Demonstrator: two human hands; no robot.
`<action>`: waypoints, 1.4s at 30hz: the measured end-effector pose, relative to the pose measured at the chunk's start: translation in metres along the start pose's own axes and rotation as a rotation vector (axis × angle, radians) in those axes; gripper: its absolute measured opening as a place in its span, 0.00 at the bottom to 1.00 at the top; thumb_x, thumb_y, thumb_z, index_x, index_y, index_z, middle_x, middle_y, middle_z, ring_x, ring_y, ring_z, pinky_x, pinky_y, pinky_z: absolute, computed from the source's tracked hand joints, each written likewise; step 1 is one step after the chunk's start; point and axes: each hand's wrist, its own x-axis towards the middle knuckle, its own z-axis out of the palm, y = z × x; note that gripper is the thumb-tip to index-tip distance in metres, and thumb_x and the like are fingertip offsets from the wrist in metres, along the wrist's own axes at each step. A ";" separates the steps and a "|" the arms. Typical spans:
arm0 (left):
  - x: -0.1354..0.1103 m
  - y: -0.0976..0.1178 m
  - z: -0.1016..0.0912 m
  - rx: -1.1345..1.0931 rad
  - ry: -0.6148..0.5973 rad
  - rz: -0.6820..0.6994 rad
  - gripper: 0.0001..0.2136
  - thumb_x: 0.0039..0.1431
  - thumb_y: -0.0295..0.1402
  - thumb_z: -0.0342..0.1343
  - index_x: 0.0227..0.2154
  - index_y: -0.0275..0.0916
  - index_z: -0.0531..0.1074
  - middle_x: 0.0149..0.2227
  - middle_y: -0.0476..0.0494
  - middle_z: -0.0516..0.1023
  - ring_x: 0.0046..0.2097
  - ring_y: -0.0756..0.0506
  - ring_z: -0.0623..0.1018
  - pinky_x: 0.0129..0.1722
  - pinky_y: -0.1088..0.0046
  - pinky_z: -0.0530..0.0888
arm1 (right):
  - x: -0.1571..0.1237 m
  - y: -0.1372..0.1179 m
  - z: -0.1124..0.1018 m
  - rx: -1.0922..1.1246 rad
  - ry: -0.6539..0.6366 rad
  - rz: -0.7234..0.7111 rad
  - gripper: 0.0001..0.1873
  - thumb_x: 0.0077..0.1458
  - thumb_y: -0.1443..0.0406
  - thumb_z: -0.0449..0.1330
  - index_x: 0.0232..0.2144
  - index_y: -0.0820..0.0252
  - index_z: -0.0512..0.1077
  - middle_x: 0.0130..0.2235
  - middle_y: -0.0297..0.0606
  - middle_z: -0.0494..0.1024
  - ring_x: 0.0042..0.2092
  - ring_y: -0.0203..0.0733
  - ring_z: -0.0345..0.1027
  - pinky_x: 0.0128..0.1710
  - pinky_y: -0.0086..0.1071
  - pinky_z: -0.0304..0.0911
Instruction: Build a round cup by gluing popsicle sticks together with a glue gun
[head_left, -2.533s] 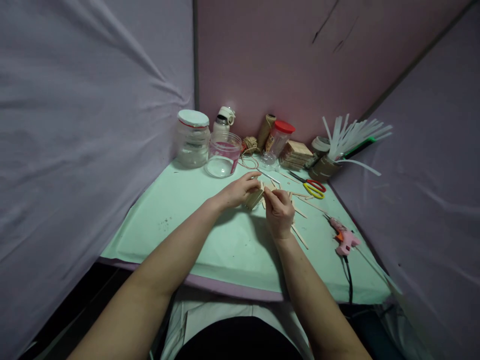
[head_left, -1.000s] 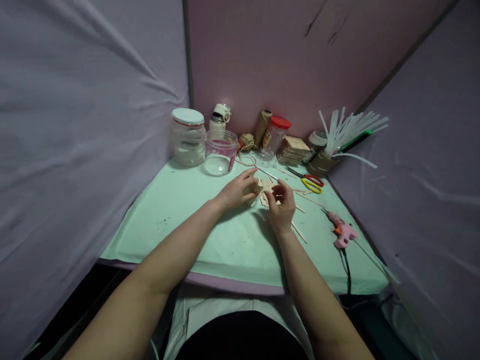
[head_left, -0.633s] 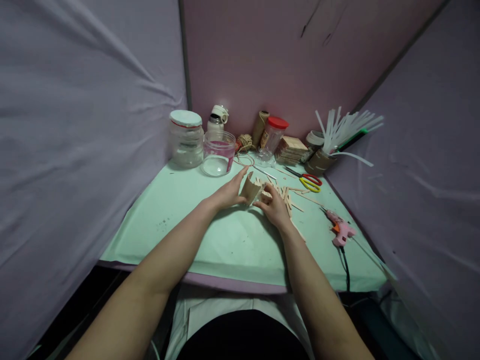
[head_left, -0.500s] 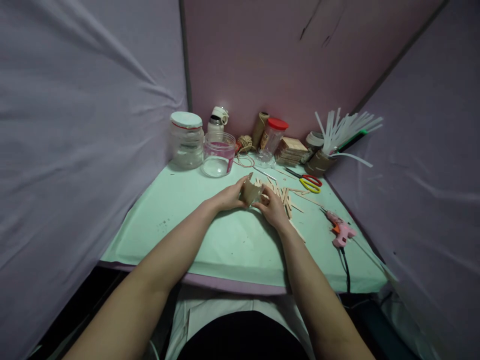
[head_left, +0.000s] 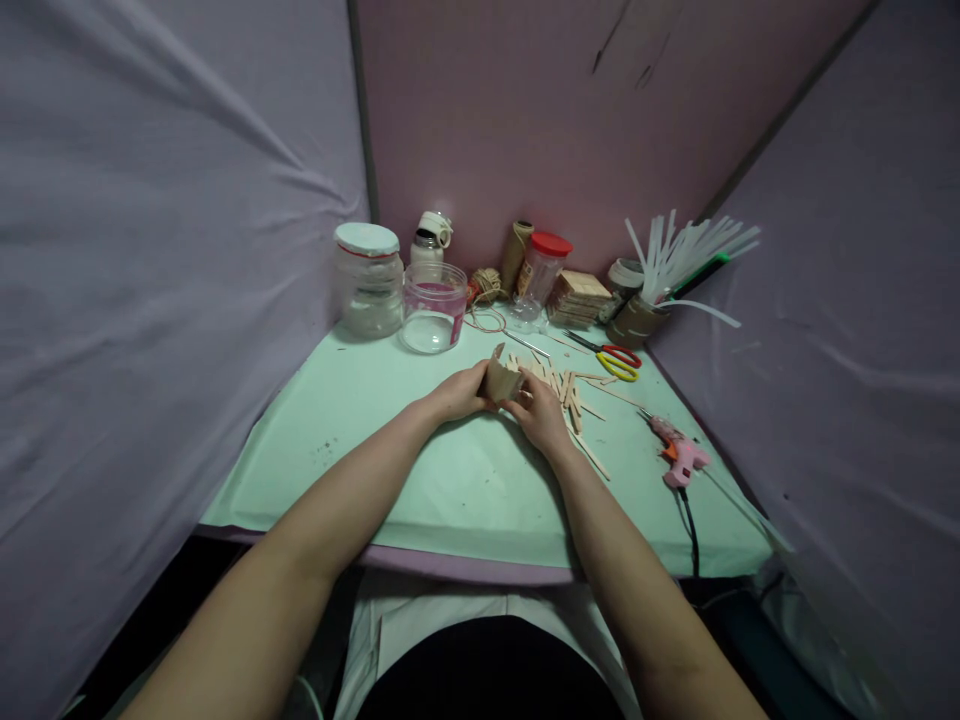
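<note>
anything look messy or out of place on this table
Mostly tidy. The craft sticks lie in a loose scatter beside the right hand, some crossing each other, and a loop of twine trails loose near the clear jar. Nothing looks spilled or broken.

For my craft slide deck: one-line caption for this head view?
Both hands, left hand and right hand, hold a small wooden-stick piece above a green table beside loose sticks.

Mint-green table (head_left: 360, 420), pink glue gun (head_left: 679, 458), red-lidded jar (head_left: 541, 268)
</note>
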 end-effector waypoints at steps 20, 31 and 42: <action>0.000 -0.001 0.003 -0.080 0.018 0.054 0.33 0.39 0.36 0.69 0.50 0.34 0.65 0.48 0.38 0.75 0.48 0.37 0.75 0.45 0.64 0.73 | -0.005 -0.004 0.003 0.014 0.052 0.047 0.28 0.46 0.61 0.66 0.50 0.59 0.69 0.43 0.44 0.79 0.43 0.48 0.74 0.44 0.41 0.69; 0.002 -0.004 0.008 -0.069 0.061 0.065 0.27 0.38 0.31 0.67 0.45 0.33 0.69 0.44 0.42 0.72 0.45 0.40 0.73 0.44 0.65 0.71 | -0.003 -0.021 -0.003 0.008 0.083 0.172 0.18 0.53 0.50 0.58 0.34 0.58 0.68 0.33 0.39 0.77 0.35 0.44 0.71 0.36 0.36 0.65; -0.001 -0.002 0.007 -0.084 0.018 0.068 0.26 0.38 0.31 0.67 0.44 0.35 0.68 0.43 0.43 0.74 0.44 0.41 0.73 0.42 0.67 0.71 | -0.005 -0.032 -0.009 -0.054 0.092 0.271 0.24 0.55 0.42 0.51 0.28 0.56 0.64 0.31 0.38 0.76 0.33 0.44 0.70 0.33 0.34 0.60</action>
